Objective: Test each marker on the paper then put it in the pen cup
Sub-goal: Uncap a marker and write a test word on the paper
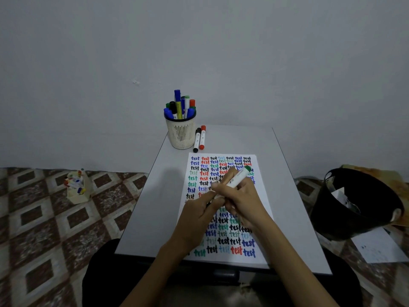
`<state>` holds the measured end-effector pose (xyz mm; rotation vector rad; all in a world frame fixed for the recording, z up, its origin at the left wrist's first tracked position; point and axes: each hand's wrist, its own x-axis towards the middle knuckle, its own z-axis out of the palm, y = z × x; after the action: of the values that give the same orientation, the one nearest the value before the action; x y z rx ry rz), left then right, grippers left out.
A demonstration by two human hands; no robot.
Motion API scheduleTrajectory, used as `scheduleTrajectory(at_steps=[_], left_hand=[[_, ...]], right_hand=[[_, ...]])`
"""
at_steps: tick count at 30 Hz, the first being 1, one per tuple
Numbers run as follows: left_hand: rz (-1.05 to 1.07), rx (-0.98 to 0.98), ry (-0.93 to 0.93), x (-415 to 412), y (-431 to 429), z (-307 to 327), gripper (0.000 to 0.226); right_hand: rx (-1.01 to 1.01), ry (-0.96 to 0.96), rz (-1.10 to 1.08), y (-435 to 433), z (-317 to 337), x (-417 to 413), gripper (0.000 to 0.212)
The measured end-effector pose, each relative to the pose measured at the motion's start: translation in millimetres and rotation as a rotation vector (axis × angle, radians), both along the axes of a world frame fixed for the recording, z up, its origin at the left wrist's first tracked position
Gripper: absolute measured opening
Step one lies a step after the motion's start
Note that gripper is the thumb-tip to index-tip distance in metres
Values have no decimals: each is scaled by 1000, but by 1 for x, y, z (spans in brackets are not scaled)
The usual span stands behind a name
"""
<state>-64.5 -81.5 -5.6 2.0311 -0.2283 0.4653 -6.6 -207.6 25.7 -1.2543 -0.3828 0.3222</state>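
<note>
though mostly white, green-ended marker (240, 176)

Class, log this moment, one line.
right hand grips green marker | left hand pinches its end | above paper | black marker, red marker beside pen cup

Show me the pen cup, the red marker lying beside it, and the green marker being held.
pen cup (181, 135): head view, on its slotted front wall.
red marker (202, 138): head view, on its white barrel.
green marker (239, 177): head view, on the white barrel below its green end.
</note>
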Motion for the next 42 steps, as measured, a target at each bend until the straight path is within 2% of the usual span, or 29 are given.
scheduleTrajectory(at_steps=[3, 5, 7, 10, 14, 18, 22, 28, 42], left_hand=[[21, 37, -23, -1, 1, 4, 19], [61, 170, -27, -1, 5, 9, 25], [127, 315, -40, 2, 14, 13, 34], [182, 461, -61, 5, 37, 7, 30], [83, 602, 24, 4, 55, -19, 40], [80, 605, 43, 2, 53, -28, 44], [88, 597, 68, 1, 52, -27, 47], [91, 612, 79, 0, 52, -27, 46], [103, 614, 72, -1, 51, -27, 47]], right_hand=[[-4, -44, 33, -4, 6, 4, 23], [9, -55, 27, -5, 10, 7, 23], [87, -31, -41, -9, 12, 16, 21], [187, 19, -204, -27, 12, 38, 18], [68, 20, -299, -49, 2, 57, 6], [-26, 11, -281, -57, -9, 61, 21], [-179, -48, -406, -57, -18, 63, 37], [-338, -161, -466, -55, -28, 69, 38], [-407, -158, -384, -52, -38, 73, 35]])
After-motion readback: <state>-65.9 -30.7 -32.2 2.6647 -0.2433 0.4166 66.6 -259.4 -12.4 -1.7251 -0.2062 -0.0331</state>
